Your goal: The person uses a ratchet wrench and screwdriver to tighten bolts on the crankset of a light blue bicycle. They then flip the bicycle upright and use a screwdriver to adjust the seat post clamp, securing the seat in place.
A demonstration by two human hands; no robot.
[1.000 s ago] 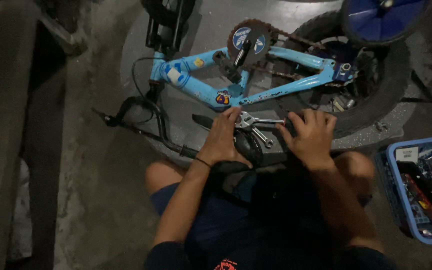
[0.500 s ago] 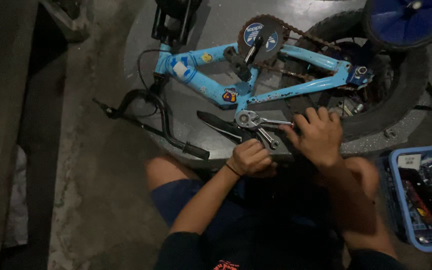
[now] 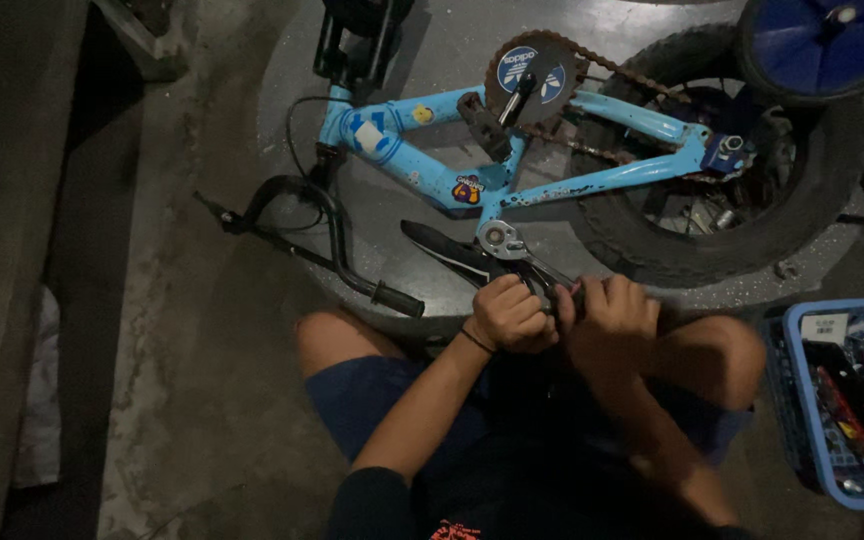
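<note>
Hands close together over the lap, just below the bike's seat clamp. Left hand (image 3: 508,315) curled into a fist around a dark handle, black band at the wrist; right hand (image 3: 614,310) beside it, fingers bent down over the same spot, the two hands touching at the knuckles. What exactly lies under the right palm cannot be told, too dark. A wrench (image 3: 517,252) runs from the hands up to its round silver head, which sits on the clamp at the base of the frame. Black saddle (image 3: 442,250) points left from there, lying low near the floor. Light blue bike frame (image 3: 422,175) lies on its side on the concrete floor (image 3: 202,380), stickers on the tubes. Rusty chain and a blue chainring guard (image 3: 532,70) above the frame; black pedal (image 3: 482,125) near it. Rear tyre (image 3: 652,250) to the right, blue training wheel (image 3: 822,40) at top right. Black handlebar (image 3: 322,235) stretches left of the knees. Blue plastic basket (image 3: 802,400) with tools at far right.
</note>
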